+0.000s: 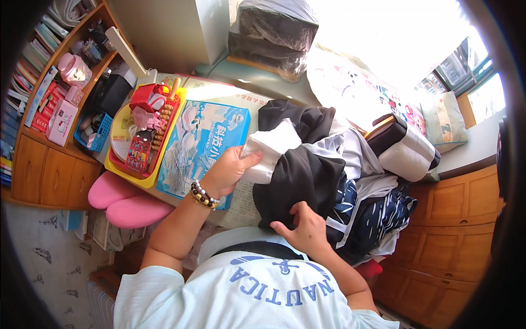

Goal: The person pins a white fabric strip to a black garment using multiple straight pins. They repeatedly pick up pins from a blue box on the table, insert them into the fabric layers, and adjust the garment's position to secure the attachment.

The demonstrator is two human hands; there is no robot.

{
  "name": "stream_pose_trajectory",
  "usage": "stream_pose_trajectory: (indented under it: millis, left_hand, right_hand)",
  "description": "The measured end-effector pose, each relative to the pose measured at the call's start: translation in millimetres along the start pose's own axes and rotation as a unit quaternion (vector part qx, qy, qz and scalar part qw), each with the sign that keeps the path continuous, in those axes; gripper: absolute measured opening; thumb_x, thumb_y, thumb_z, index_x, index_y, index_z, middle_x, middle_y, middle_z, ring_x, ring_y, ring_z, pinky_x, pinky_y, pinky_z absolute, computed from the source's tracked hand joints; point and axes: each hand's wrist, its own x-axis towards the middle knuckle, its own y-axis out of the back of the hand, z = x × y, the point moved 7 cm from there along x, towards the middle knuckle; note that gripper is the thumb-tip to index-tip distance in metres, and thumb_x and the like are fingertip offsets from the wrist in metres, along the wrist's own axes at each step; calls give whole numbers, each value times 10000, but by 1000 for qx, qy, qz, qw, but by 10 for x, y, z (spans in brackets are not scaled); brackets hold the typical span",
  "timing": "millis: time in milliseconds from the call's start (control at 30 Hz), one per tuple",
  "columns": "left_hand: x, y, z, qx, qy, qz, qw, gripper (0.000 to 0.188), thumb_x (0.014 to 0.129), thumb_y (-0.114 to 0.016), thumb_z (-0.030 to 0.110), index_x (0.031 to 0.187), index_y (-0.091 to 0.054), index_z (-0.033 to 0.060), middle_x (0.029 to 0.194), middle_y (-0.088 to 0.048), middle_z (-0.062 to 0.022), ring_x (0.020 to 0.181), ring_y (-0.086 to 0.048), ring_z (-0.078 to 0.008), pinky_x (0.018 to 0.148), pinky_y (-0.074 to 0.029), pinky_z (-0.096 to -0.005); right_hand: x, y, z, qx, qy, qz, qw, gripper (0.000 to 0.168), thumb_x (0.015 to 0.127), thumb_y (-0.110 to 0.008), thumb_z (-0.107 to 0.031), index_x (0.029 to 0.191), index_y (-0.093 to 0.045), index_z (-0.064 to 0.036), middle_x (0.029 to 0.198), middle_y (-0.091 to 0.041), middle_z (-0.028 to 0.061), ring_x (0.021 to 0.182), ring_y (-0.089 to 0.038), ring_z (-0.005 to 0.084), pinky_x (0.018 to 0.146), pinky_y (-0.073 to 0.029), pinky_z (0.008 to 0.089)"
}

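Note:
My left hand grips a folded white piece of thin material, thumb on top, above the edge of a heap of fabric. Beneath and beside it lies glossy black fabric. My right hand is low over the front of that black fabric, thumb and forefinger apart; whether the fingertips touch it I cannot tell. Grey-white fabric and navy fabric with white dashes make up the heap's right side. On a blue box left of my hand rests a pile of thin metal pieces.
A yellow tray holds a red basket with small items. Pink cushioned shapes jut out below the table edge. Wooden shelves stand left, wooden cabinets right. A plastic-wrapped dark object and a rolled white-and-black bundle lie beyond.

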Motion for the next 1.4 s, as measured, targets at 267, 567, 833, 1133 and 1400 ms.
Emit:
stream_pose_trajectory:
  millis: [267, 567, 833, 1133, 1400]
  left_hand:
    - [-202, -136, -151, -117, 31, -68, 990, 476, 805, -670, 109, 1222, -454, 32, 1089, -591, -52, 975, -578, -142, 872, -453, -289]
    - [-1428, -683, 526, -128, 6, -279, 952, 850, 564, -821, 0, 1295, -389, -25, 1188, -557, -125, 1107, -532, -206, 924, -409, -337]
    - [-122, -131, -1021, -114, 112, -134, 978, 593, 731, -727, 57, 1248, -435, 64, 1158, -549, -57, 1076, -529, -163, 938, -419, -330]
    - [-204, 170, -2121, -138, 243, -113, 954, 579, 745, -716, 61, 1251, -438, 86, 1140, -539, -39, 1090, -503, -156, 953, -400, -335]
    - [-235, 255, -2008, -83, 209, -75, 972, 741, 719, -725, 48, 1334, -313, 10, 1300, -405, -115, 1188, -406, -187, 969, -367, -293]
  right_hand:
    - [-130, -596, 1643, 572, -172, -14, 802, 145, 910, -490, -148, 1042, -530, -101, 907, -589, 9, 794, -583, 123, 708, -492, 293]
    - [-510, 1888, 671, 573, 199, 166, 778, 132, 916, -495, -119, 800, -525, -61, 600, -450, -44, 433, -353, 5, 380, -313, 168]
    - [679, 829, 2235, -156, -62, 158, 973, 120, 867, -509, -123, 915, -570, -31, 773, -558, 167, 715, -564, 336, 660, -453, 380]
    - [1643, -1032, -527, -32, 195, -77, 977, 230, 753, -660, -182, 896, -616, -7, 783, -604, 133, 715, -607, 284, 656, -476, 379]
    - [2031, -2357, -1289, -110, 210, -107, 966, 692, 706, -740, -315, 1251, -394, -65, 1100, -532, 167, 1023, -532, 345, 833, -455, 394]
